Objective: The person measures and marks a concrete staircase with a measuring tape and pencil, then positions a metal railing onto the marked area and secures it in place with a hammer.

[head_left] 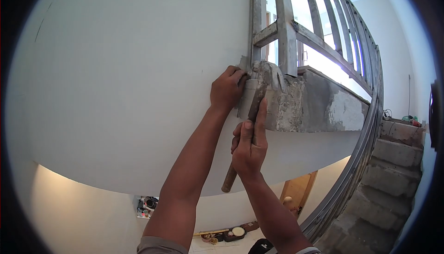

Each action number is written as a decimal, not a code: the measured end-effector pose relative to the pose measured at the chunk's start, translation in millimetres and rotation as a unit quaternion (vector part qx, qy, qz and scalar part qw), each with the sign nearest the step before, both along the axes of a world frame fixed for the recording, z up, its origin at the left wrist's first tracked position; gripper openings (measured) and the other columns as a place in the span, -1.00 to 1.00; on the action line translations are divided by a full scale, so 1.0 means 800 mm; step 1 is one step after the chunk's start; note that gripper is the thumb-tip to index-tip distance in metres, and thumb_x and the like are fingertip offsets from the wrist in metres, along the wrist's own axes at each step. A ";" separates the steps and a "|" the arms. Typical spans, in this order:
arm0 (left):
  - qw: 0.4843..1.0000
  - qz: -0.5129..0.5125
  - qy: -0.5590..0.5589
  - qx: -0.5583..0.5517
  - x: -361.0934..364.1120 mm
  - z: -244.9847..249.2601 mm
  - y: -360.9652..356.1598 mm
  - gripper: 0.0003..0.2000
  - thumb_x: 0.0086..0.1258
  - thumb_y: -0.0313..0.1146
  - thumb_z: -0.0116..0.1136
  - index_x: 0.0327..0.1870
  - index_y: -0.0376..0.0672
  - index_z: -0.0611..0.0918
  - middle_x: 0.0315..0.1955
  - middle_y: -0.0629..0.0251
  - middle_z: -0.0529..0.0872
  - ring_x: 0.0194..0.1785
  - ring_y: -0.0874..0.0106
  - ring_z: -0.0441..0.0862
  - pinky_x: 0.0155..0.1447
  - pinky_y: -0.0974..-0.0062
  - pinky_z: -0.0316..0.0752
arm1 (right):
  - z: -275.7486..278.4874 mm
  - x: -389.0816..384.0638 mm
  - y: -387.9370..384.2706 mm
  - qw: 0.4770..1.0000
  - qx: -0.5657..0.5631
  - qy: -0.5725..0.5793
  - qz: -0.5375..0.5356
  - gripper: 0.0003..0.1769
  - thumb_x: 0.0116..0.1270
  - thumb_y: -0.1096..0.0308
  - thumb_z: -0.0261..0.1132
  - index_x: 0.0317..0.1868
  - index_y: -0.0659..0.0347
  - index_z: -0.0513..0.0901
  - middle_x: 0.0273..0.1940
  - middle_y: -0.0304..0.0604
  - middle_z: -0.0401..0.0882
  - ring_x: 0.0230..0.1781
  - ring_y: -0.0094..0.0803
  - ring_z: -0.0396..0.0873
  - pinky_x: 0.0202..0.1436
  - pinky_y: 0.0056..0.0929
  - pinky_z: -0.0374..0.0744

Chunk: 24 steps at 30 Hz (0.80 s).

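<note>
My right hand (250, 150) is wrapped round the handle of a hammer (257, 102), its index finger stretched along the shaft. The hammer's worn, whitish head is up beside the rough concrete ledge (291, 106), and the handle's lower end sticks out below my hand. At the corner where the white wall (138, 78) meets the ledge, my left hand (226, 87) is closed with its fingertips pinched together, just left of the hammer head. Whatever the left fingers hold is too small or hidden to make out. The foot of a metal railing (287, 46) stands just above.
Unfinished concrete stairs (391, 175) rise on the right, beside a long metal handrail (344, 180). Far below lie a floor with tubs and baskets (231, 233), a shelf of small items (147, 206) and a wooden door (300, 191). Cables and tools (407, 120) lie on the upper step.
</note>
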<state>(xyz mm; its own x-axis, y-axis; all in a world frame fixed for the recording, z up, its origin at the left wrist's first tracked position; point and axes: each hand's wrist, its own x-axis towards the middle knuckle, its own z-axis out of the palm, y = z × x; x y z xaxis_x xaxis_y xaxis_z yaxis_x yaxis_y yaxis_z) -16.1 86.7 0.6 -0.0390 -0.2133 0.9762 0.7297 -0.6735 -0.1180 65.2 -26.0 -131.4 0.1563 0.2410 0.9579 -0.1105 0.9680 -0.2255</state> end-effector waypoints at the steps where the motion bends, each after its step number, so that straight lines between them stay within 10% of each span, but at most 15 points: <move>1: 1.000 -0.004 0.001 0.000 0.000 0.001 0.001 -0.82 0.43 -0.26 0.33 -0.04 -0.05 0.79 -0.06 0.38 0.78 -0.12 0.23 0.79 -0.05 0.29 0.69 | -0.001 -0.002 0.014 0.999 0.021 0.005 -0.024 -0.34 0.75 0.27 -0.03 0.74 -0.08 -0.01 -0.40 -0.32 0.45 -0.62 -0.73 0.31 -0.58 -0.66 0.41; 21: 1.000 0.002 0.009 -0.015 -0.003 0.006 -0.005 -0.85 0.43 -0.27 0.31 -0.09 -0.03 0.81 -0.04 0.40 0.77 -0.11 0.23 0.78 -0.01 0.27 0.68 | 0.002 -0.038 0.050 0.994 -0.019 0.034 -0.103 -0.33 0.72 0.31 -0.02 0.73 0.08 0.01 -0.41 -0.38 0.39 -0.47 -0.68 0.32 -0.37 -0.60 0.45; 24: 1.000 -0.004 0.025 -0.004 -0.010 0.005 -0.009 -0.84 0.40 -0.30 0.31 -0.08 -0.03 0.82 -0.04 0.38 0.77 -0.10 0.21 0.78 0.01 0.26 0.68 | -0.008 -0.041 0.059 0.991 0.032 0.045 -0.124 -0.33 0.66 0.43 0.03 0.70 0.20 0.08 0.22 0.18 0.66 0.03 -0.25 0.71 0.13 -0.35 0.62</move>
<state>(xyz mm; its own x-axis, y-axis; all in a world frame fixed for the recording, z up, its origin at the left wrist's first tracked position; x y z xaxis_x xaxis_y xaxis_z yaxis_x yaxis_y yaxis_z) -24.1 79.3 4.8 0.0086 -0.2057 0.9786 0.7177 -0.6801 -0.1492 32.6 21.6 -137.4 0.2887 0.1234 0.9494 0.1148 0.9800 -0.1622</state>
